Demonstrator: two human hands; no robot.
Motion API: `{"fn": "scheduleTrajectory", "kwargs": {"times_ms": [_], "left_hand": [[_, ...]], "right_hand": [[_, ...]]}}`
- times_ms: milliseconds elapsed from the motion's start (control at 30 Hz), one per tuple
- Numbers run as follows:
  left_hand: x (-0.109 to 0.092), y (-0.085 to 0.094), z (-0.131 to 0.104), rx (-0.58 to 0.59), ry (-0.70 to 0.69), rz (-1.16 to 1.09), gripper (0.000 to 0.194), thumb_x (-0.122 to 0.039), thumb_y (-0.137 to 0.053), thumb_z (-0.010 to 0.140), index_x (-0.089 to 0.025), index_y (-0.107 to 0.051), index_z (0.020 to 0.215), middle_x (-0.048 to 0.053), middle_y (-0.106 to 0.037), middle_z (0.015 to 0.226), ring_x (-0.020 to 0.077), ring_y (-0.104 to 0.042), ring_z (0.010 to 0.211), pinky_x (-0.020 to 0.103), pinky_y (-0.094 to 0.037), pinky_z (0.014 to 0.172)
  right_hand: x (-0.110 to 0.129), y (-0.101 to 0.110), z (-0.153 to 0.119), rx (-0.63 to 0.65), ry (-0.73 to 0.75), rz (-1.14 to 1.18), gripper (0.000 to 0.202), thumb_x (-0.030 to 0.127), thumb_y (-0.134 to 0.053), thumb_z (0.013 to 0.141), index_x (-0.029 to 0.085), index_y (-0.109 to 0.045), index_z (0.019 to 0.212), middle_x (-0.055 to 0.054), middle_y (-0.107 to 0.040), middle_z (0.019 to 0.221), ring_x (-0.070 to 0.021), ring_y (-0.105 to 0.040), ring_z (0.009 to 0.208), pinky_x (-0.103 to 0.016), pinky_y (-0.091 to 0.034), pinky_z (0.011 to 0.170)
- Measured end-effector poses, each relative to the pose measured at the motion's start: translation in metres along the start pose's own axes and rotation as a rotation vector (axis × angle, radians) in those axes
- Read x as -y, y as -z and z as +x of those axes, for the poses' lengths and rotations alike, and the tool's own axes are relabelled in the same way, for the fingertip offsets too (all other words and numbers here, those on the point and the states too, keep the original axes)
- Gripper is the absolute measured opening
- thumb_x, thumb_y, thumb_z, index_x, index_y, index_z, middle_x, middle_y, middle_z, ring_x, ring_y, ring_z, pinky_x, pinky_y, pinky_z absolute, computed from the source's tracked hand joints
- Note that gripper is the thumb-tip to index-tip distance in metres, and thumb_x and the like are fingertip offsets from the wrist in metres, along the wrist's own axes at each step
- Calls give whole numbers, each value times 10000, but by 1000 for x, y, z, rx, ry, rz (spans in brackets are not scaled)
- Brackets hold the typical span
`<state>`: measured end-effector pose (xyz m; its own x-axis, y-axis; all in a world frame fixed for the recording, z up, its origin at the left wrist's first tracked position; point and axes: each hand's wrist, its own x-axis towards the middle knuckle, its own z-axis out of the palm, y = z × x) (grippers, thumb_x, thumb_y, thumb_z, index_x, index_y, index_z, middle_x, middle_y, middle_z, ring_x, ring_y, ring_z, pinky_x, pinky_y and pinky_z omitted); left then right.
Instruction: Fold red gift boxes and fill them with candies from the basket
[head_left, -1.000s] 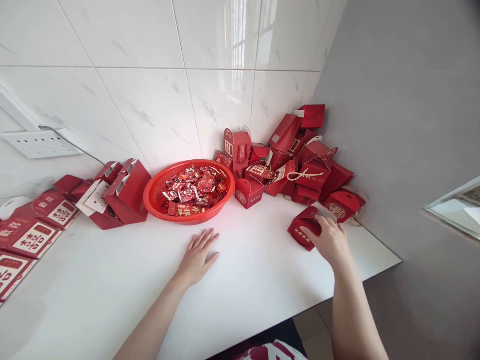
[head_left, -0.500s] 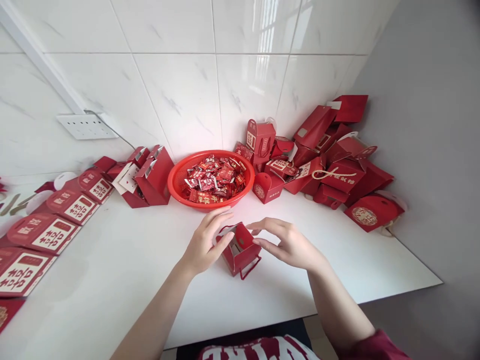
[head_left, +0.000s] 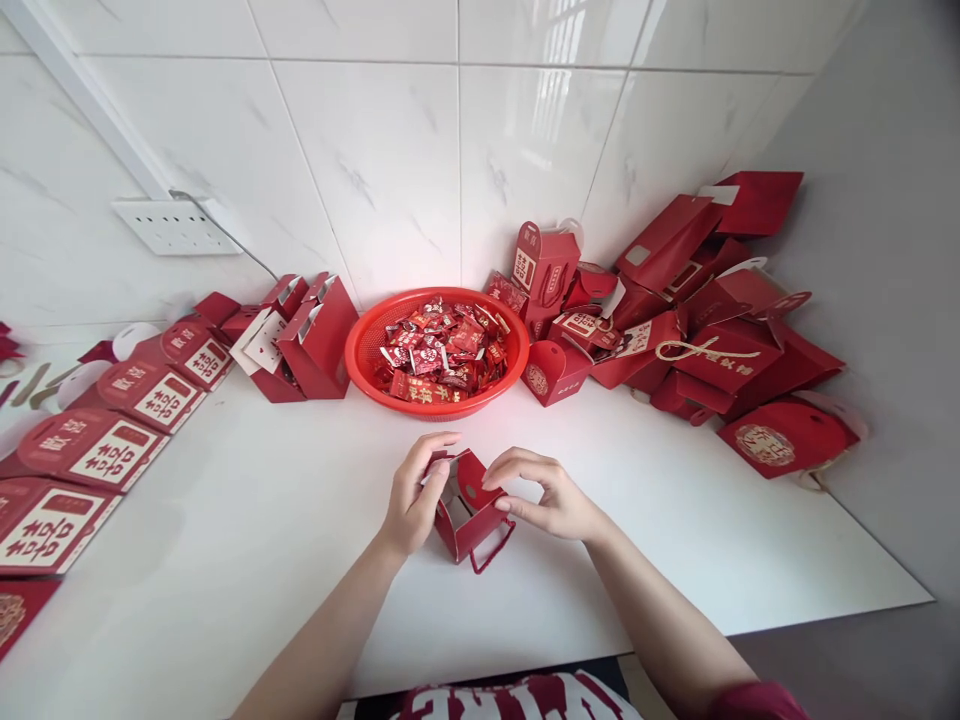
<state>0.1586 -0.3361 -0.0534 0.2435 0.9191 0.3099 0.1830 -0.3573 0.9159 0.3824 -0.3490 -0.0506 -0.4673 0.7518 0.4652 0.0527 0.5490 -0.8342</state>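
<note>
A small red box (head_left: 469, 527) with its top open stands on the white table in front of me, a red cord handle hanging from its near right side. On its left side my left hand (head_left: 417, 497) is closed round the wall, thumb near the rim. My right hand (head_left: 546, 496) has its fingertips and thumb on the right edge of the box, beside the upright flap. Beyond the box sits a red plastic basket (head_left: 361, 378) filled with wrapped sweets (head_left: 442, 345).
A row of red boxes with white labels (head_left: 109, 458) runs along the left. Taller red boxes (head_left: 319, 340) stand left of the basket. Many red boxes (head_left: 705, 350) are heaped on the right against the wall. A socket strip (head_left: 176, 228) is on the tiled wall.
The view has shifted a little. Both hands have come in closer to the box, and the fingers now touch its sides. The box has turned slightly.
</note>
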Motion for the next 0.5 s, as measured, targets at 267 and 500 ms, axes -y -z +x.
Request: {"fn": "scheduleTrajectory", "kwargs": {"times_ms": [267, 500], "left_hand": [[9, 2, 10, -121, 338, -314, 421, -477, -465, 970, -149, -682, 1119, 99, -716, 1043, 235, -668, 936, 313, -515, 816], [18, 5, 14, -173, 480, -359, 369, -427, -667, 831, -210, -616, 1124, 51, -670, 1066, 182, -664, 803, 268, -522, 698]], "right_hand": [[2, 8, -6, 104, 18, 135, 85, 280, -729, 865, 210, -771, 841, -78, -619, 992, -168, -639, 909, -332, -550, 838], [-3, 13, -8, 283, -75, 124, 183, 372, -739, 848, 209, -797, 908, -47, -602, 861, -139, -595, 763, -285, -525, 724]]}}
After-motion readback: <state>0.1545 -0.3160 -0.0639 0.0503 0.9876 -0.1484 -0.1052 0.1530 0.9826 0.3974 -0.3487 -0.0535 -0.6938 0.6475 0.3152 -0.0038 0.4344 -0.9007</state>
